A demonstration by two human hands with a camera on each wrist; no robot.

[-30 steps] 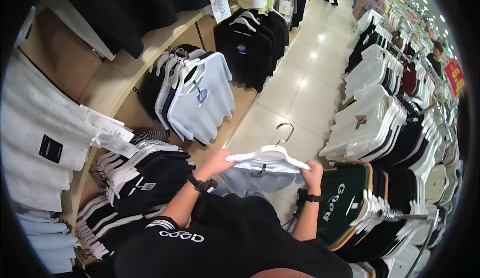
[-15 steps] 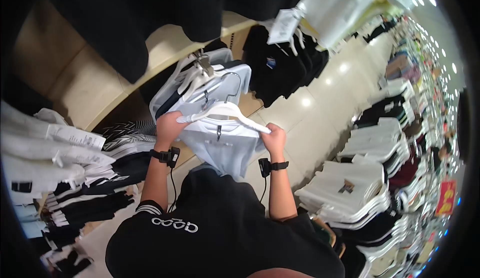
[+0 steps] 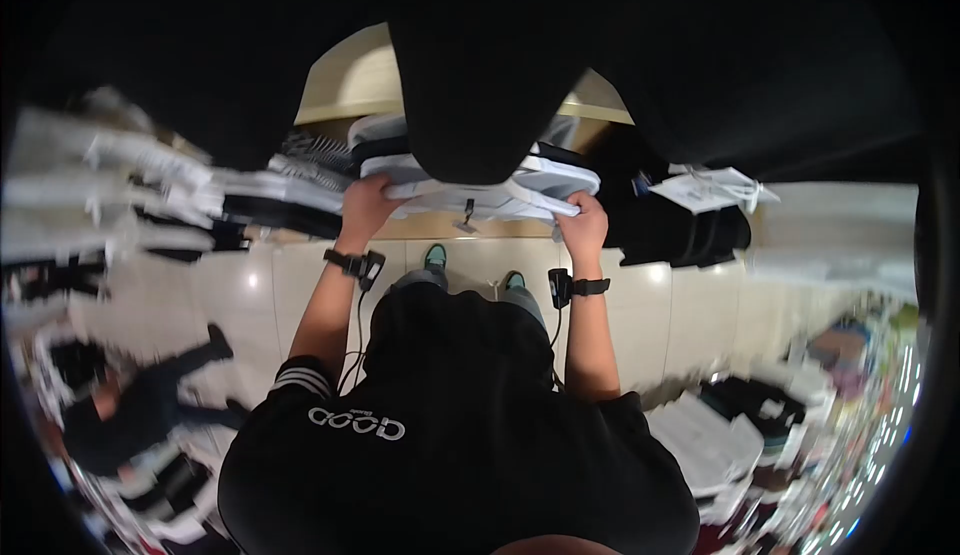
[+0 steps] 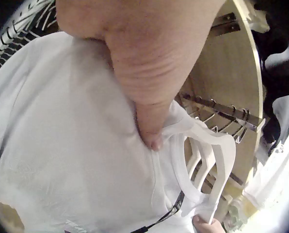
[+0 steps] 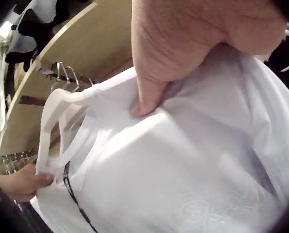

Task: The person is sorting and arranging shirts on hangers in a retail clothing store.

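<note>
A light T-shirt (image 5: 183,160) hangs on a white hanger (image 4: 225,155), held in front of the wall rack. My left hand (image 3: 366,213) pinches one shoulder of shirt and hanger, thumb on the front in the left wrist view. The other shoulder is pinched by my right hand (image 3: 586,225), its thumb pressing the cloth in the right wrist view. A black tag cord (image 4: 171,211) dangles from the collar. Just behind the shirt, other white hangers (image 4: 205,160) hang from a metal rail (image 4: 241,118). Dark clothing overhead hides the hanger's hook in the head view.
Black garments (image 3: 690,240) hang to the right of the rack, striped ones (image 3: 310,155) to the left. A white price tag (image 3: 710,190) sticks out at right. Tiled floor (image 3: 640,325) lies around my feet, and a person in dark clothes (image 3: 150,405) is behind at left.
My body has turned left from the aisle toward the wall rack. Both hands have carried the T-shirt on its hanger up to the hanging row, keeping their grip at the shoulders.
</note>
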